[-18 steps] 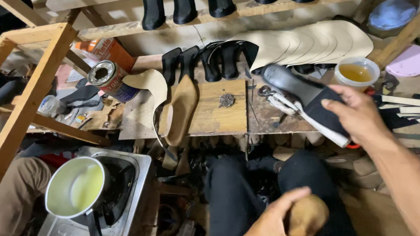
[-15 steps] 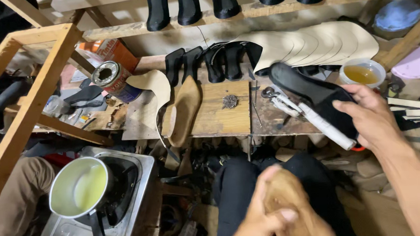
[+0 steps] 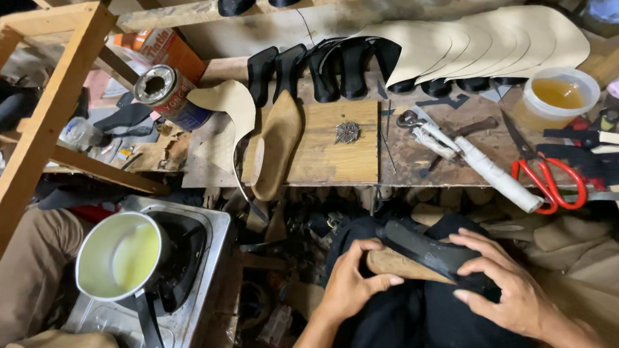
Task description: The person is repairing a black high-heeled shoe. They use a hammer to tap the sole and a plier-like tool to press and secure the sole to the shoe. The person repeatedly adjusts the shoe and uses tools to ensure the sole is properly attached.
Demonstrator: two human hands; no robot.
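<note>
On my lap, my left hand (image 3: 352,280) grips the end of a wooden shoe last (image 3: 397,263). My right hand (image 3: 498,280) presses a black leather upper (image 3: 431,251) down over that last. Both hands sit close together above my dark trousers, below the front edge of the wooden workbench (image 3: 337,159). A second wooden last (image 3: 277,144) lies on the bench, apart from my hands.
On the bench lie red-handled scissors (image 3: 550,181), white-wrapped pliers (image 3: 476,161), a pile of tacks (image 3: 347,132), a tub of amber glue (image 3: 556,97), a tin can (image 3: 167,95), black heels and cream cut-outs (image 3: 485,44). A saucepan (image 3: 122,257) sits on a stove at left, beside a wooden frame (image 3: 40,130).
My right hand carried the black upper from the bench down to my lap. My left hand raised the last to meet it. The camera has dropped closer.
</note>
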